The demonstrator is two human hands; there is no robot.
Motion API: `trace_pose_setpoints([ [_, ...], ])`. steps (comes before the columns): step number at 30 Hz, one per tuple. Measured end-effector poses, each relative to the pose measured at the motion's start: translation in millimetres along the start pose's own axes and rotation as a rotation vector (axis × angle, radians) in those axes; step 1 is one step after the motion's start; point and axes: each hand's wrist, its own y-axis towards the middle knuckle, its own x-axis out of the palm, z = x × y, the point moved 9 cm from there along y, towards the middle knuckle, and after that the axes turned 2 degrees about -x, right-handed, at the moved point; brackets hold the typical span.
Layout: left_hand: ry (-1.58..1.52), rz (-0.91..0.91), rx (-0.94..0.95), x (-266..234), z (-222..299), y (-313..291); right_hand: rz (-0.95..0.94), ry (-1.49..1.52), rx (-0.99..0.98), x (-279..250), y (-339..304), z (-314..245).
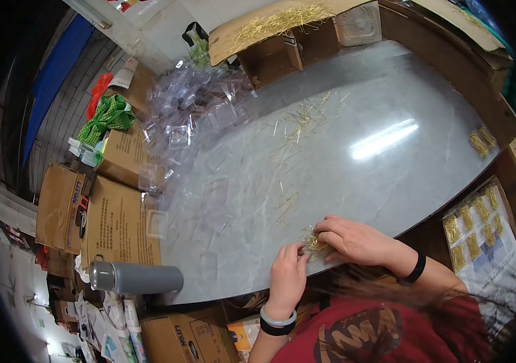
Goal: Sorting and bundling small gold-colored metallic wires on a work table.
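Flask [135,278] lies on its side at the worktop's [354,103] left near corner. I see my left hand [287,275] and right hand [354,239] meet at the near edge, fingers pinching a small bundle of gold pins [315,242]; loose pins [297,127] scatter mid-worktop.

The scene is evenly lit from above. A bright white streak of glare [384,139] lies on the glossy grey table [354,97]. The fisheye lens bends straight edges strongly, and the corners are black. Shadows are soft; the rim looks slightly blurred.
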Motion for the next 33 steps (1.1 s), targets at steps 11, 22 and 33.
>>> trace_pose_setpoints([
  [11,0.314,-0.229,0.264,12,29,18,0.019,-0.085,-0.052,8,-6,7],
  [22,-0.262,-0.168,-0.194,23,8,11,0.044,-0.002,0.003,2,-2,7],
  [33,-0.010,-0.112,-0.099,15,5,10,0.059,-0.061,0.001,-8,-1,2],
])
